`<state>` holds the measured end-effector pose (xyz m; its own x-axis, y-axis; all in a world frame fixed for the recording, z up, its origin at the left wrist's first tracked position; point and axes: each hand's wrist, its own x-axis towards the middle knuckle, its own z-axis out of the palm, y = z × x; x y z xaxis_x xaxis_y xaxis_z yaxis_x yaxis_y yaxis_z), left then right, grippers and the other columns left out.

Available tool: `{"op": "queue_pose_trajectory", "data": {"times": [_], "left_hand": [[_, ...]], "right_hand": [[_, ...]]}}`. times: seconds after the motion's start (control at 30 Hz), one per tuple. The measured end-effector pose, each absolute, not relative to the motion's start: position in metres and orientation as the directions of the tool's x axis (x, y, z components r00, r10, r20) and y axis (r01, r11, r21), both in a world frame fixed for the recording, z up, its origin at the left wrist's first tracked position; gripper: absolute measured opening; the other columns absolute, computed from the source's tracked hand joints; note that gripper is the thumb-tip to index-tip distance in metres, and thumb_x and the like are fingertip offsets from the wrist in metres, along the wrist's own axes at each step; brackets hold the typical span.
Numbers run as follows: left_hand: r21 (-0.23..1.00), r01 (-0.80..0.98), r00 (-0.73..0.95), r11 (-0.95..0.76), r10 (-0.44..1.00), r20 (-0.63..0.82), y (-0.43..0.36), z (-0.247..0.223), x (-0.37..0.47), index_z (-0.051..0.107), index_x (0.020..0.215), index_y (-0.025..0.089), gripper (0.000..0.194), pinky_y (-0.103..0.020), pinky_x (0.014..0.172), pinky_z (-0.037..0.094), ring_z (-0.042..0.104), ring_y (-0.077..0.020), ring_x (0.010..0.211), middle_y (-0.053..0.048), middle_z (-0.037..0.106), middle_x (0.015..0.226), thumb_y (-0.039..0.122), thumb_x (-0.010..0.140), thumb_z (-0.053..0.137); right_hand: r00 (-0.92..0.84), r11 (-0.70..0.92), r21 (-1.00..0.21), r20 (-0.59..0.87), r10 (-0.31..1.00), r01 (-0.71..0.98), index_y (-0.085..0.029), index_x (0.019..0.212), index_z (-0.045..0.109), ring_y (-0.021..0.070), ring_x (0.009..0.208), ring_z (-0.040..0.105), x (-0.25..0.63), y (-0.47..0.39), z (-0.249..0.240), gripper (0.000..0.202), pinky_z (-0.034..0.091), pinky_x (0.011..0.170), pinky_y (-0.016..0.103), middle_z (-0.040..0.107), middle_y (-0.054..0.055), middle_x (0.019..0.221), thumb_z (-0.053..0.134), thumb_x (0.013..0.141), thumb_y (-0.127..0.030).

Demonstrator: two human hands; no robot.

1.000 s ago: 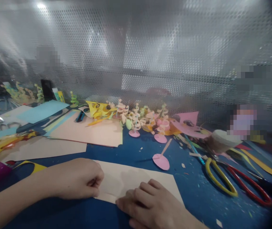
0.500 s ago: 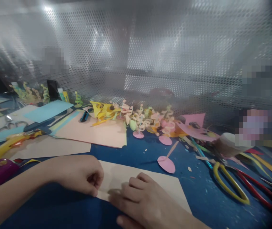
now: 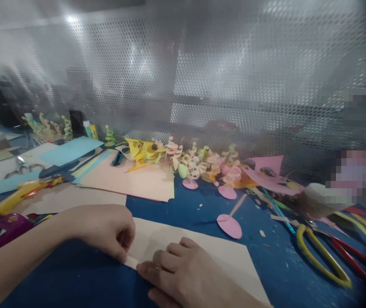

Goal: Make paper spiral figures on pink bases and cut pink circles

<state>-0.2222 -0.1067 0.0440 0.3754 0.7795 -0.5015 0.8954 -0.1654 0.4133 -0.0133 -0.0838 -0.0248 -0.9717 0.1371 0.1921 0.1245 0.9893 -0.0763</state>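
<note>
A sheet of pale paper (image 3: 230, 252) lies on the blue table at the front, and its near edge appears folded up in a narrow strip. My left hand (image 3: 112, 231) pinches that edge between thumb and curled fingers at the paper's left end. Just to the right, my right hand (image 3: 183, 271) rests on the sheet with its fingers bent, the index fingertip on the strip. Beyond the paper stands a pink paper disc (image 3: 229, 226) with a thin strip rising from it.
Yellow-handled scissors (image 3: 322, 256) and red-handled ones (image 3: 351, 252) lie at right. Coloured sheets (image 3: 131, 175) and curled paper pieces (image 3: 192, 164) sit behind the hands. A yellow tool (image 3: 16, 197) and a purple object (image 3: 7, 231) are at left, a perforated metal panel (image 3: 138, 77) behind.
My right hand's fingertips have slid slightly left along the strip, closer to my left hand. The whole view has shifted a little, moving the objects rightward.
</note>
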Motion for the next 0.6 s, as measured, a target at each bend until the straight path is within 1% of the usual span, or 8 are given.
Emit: {"op": "queue_pose_trajectory", "data": {"times": [0.07, 0.17, 0.27, 0.33, 0.4, 0.5, 0.6], "left_hand": [[0.419, 0.897, 0.366, -0.141, 0.770, -0.523, -0.106, 0.045, -0.225, 0.070, 0.067, 0.018, 0.009, -0.017, 0.042, 0.034, 0.051, -0.0112, 0.048, 0.002, 0.060, 0.052, 0.020, 0.061, 0.064], [0.427, 0.899, 0.348, -0.100, 0.756, -0.555, -0.105, 0.046, -0.227, 0.070, 0.066, 0.016, 0.008, -0.016, 0.040, 0.032, 0.049, -0.0100, 0.046, 0.003, 0.057, 0.050, 0.019, 0.061, 0.064], [0.411, 0.906, 0.336, -0.099, 0.759, -0.558, -0.105, 0.046, -0.227, 0.070, 0.065, 0.016, 0.008, -0.016, 0.040, 0.031, 0.049, -0.0101, 0.046, 0.002, 0.058, 0.050, 0.018, 0.060, 0.064], [0.385, 0.916, 0.325, -0.110, 0.765, -0.556, -0.105, 0.046, -0.227, 0.070, 0.064, 0.016, 0.008, -0.016, 0.040, 0.031, 0.049, -0.0101, 0.046, 0.002, 0.058, 0.050, 0.018, 0.060, 0.064], [0.375, 0.921, 0.317, -0.105, 0.761, -0.566, -0.106, 0.046, -0.229, 0.070, 0.063, 0.016, 0.007, -0.016, 0.039, 0.030, 0.048, -0.0098, 0.045, 0.003, 0.058, 0.049, 0.018, 0.059, 0.065], [0.400, 0.913, 0.322, -0.082, 0.745, -0.584, -0.106, 0.045, -0.234, 0.070, 0.064, 0.017, 0.008, -0.015, 0.039, 0.031, 0.050, -0.0100, 0.046, 0.003, 0.059, 0.051, 0.020, 0.059, 0.065], [0.411, 0.909, 0.332, -0.074, 0.727, -0.602, -0.106, 0.045, -0.239, 0.071, 0.067, 0.018, 0.010, -0.015, 0.040, 0.032, 0.052, -0.0112, 0.049, 0.001, 0.061, 0.054, 0.019, 0.060, 0.063]], "right_hand": [[-0.975, 0.989, -0.084, 0.175, 0.134, 0.121, -0.027, 0.115, 0.047, 0.0159, 0.068, 0.059, -0.016, -0.084, -0.023, 0.035, 0.033, 0.055, 0.029, 0.067, -0.002, 0.082, 0.042, 0.085, -0.044], [-0.984, 0.988, -0.082, 0.116, 0.138, 0.129, -0.029, 0.118, 0.045, 0.0175, 0.068, 0.061, -0.020, -0.086, -0.015, 0.041, 0.034, 0.055, 0.030, 0.068, -0.001, 0.082, 0.041, 0.084, -0.051], [-0.987, 0.986, -0.079, 0.056, 0.151, 0.146, -0.029, 0.117, 0.046, 0.0186, 0.069, 0.062, -0.024, -0.088, -0.006, 0.038, 0.034, 0.054, 0.029, 0.069, 0.000, 0.084, 0.041, 0.085, -0.049], [-0.987, 0.982, -0.103, 0.024, 0.160, 0.157, -0.030, 0.117, 0.047, 0.0186, 0.069, 0.063, -0.026, -0.088, -0.002, 0.036, 0.035, 0.054, 0.029, 0.070, 0.001, 0.084, 0.041, 0.085, -0.046], [-0.987, 0.977, -0.142, 0.002, 0.162, 0.160, -0.031, 0.120, 0.044, 0.0194, 0.071, 0.064, -0.027, -0.087, 0.000, 0.038, 0.036, 0.055, 0.029, 0.070, 0.001, 0.085, 0.040, 0.086, -0.046], [-0.988, 0.974, -0.166, 0.006, 0.157, 0.154, -0.031, 0.124, 0.040, 0.0210, 0.073, 0.064, -0.028, -0.086, -0.003, 0.042, 0.038, 0.056, 0.031, 0.070, 0.002, 0.088, 0.039, 0.085, -0.048], [-0.988, 0.975, -0.164, 0.010, 0.156, 0.152, -0.032, 0.122, 0.042, 0.0210, 0.071, 0.064, -0.030, -0.084, -0.005, 0.039, 0.038, 0.056, 0.030, 0.070, 0.001, 0.086, 0.040, 0.085, -0.045]]}}
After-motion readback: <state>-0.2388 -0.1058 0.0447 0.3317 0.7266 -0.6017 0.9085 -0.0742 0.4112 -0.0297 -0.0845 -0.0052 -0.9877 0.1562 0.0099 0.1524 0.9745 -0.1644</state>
